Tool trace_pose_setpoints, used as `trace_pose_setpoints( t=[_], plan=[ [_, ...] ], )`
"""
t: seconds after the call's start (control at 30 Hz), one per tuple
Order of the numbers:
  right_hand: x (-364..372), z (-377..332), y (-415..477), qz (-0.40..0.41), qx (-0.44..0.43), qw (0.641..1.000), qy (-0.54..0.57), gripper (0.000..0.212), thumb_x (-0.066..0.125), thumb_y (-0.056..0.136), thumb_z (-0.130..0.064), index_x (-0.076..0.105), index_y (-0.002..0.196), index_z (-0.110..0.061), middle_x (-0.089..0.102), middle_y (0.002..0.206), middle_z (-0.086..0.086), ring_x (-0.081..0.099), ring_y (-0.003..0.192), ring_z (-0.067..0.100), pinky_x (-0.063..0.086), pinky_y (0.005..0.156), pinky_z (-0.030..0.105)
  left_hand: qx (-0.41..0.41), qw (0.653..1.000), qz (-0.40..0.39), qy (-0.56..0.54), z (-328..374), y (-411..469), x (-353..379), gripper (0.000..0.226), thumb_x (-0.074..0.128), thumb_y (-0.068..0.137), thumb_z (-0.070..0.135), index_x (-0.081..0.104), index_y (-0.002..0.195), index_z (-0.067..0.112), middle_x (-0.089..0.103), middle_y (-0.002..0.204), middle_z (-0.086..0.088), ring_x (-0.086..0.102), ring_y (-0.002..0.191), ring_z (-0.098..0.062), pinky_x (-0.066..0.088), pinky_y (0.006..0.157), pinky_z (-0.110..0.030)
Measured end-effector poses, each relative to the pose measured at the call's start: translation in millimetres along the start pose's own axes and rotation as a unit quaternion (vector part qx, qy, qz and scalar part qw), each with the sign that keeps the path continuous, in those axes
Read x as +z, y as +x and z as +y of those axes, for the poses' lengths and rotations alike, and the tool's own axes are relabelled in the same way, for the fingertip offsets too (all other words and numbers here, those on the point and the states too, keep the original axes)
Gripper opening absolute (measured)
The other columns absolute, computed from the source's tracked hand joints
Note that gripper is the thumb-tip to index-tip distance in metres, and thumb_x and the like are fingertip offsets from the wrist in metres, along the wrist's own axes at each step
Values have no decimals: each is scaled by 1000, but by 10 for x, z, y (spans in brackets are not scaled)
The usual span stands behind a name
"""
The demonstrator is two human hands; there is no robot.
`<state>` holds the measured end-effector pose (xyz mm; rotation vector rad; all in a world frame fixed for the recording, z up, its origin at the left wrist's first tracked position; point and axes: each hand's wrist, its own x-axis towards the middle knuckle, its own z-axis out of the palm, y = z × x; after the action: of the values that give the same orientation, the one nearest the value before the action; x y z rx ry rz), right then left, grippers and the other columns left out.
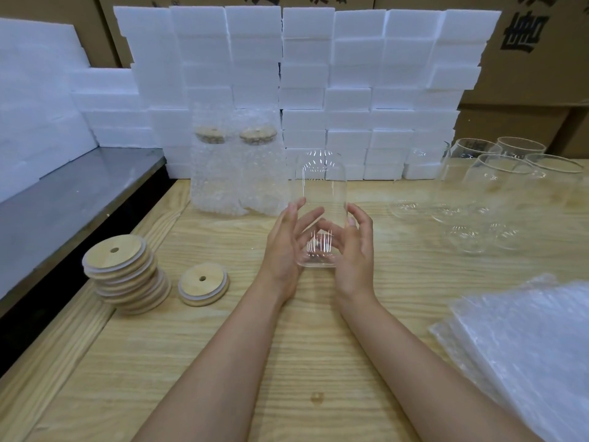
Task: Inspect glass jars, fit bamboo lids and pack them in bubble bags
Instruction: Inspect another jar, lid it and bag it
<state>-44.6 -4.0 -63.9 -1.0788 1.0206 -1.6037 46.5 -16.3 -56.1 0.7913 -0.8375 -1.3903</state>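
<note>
A clear glass jar is held upside down over the middle of the wooden table. My left hand and my right hand hold its lower end from either side, fingers curled round the glass. A single bamboo lid with a centre hole lies to the left, beside a leaning stack of several bamboo lids. Two lidded jars wrapped in bubble bags stand behind. Flat bubble bags lie in a pile at the right.
Several bare glass jars stand at the back right. White foam blocks are stacked along the back, with cardboard boxes behind. A grey metal surface runs along the left, with a dark gap beside the table.
</note>
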Motion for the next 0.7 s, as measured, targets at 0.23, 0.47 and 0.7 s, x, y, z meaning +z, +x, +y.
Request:
trace_pose_setpoints(
  t=[0.23,0.47,0.7],
  plan=[
    [-12,-17,0,19,-43,997,-54,28,42,93,-47,52,119,-42,56,117,-6,56,101,12,47,91,34,65,997,24,37,-21,-6,13,54,57,73,54,57,120,29,71,111,5,66,109,-16,53,90,-37],
    [-29,-36,10,-42,-25,995,-84,86,62,65,-57,39,142,-25,53,122,8,53,98,13,47,85,28,129,986,39,94,-33,-12,-10,48,71,81,46,55,123,29,69,115,1,65,110,-14,53,93,-34],
    [-79,-3,74,-25,-11,999,-40,69,55,81,-51,41,143,-23,61,110,-8,59,93,6,50,83,26,128,986,27,104,14,6,-21,46,66,74,56,58,116,38,73,105,4,68,103,-15,52,85,-29]
  ],
)
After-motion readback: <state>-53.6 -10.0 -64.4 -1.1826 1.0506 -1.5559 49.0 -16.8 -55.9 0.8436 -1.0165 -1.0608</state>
